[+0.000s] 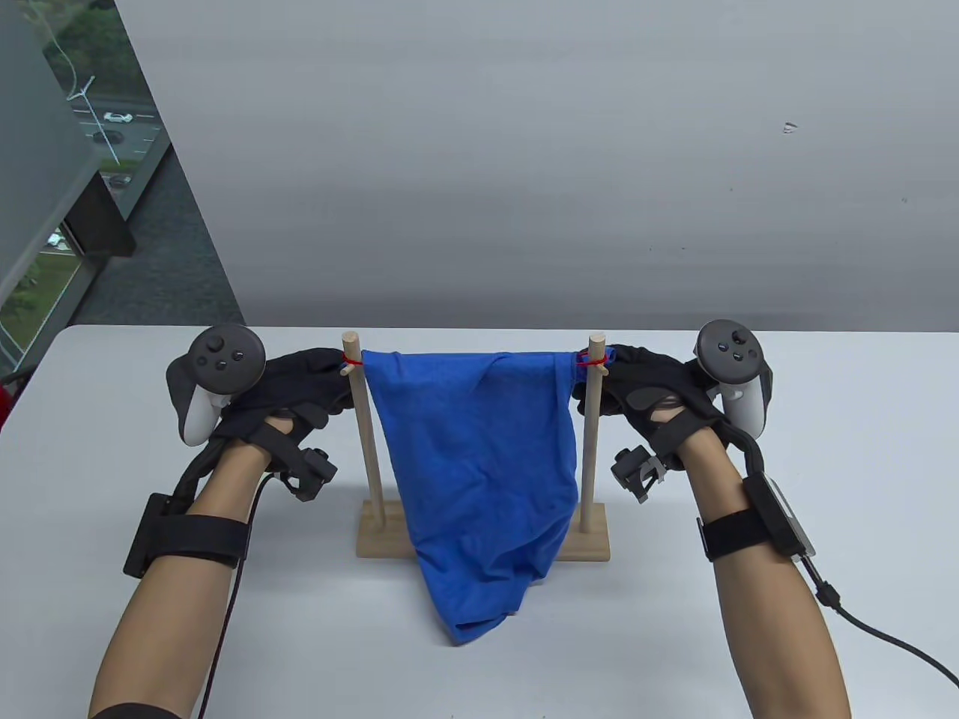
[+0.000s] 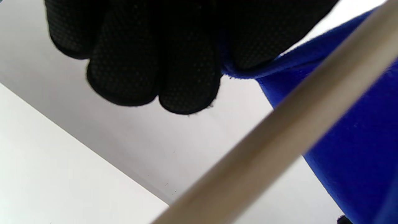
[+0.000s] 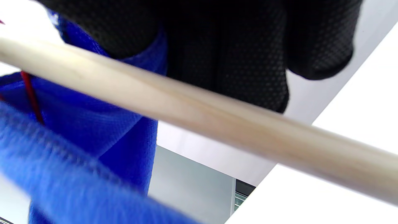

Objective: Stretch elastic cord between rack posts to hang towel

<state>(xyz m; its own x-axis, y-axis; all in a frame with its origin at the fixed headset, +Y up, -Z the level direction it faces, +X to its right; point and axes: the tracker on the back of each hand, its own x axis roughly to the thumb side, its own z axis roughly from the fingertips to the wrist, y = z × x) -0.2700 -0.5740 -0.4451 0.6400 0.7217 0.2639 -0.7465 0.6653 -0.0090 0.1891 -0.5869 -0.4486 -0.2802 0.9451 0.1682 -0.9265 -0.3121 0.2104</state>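
A wooden rack (image 1: pixel 483 541) stands mid-table with two upright posts. A red elastic cord (image 1: pixel 353 362) is looped round both post tops. A blue towel (image 1: pixel 479 457) hangs over the cord between the posts, down to the table. My left hand (image 1: pixel 339 376) is at the left post's (image 1: pixel 365 442) top; in the left wrist view its fingers (image 2: pixel 186 77) pinch the towel's edge (image 2: pixel 342 133) beside the post (image 2: pixel 279 137). My right hand (image 1: pixel 613 374) is at the right post's (image 1: pixel 590 449) top; in the right wrist view its fingers (image 3: pixel 233 62) hold the towel's corner (image 3: pixel 93 124) behind the post (image 3: pixel 202 112), next to the red cord (image 3: pixel 31 99).
The white table (image 1: pixel 749 599) runs wide on both sides of the rack. A grey wall (image 1: pixel 524 150) stands behind it. A black cable (image 1: pixel 884 636) trails from my right wrist over the table's right side.
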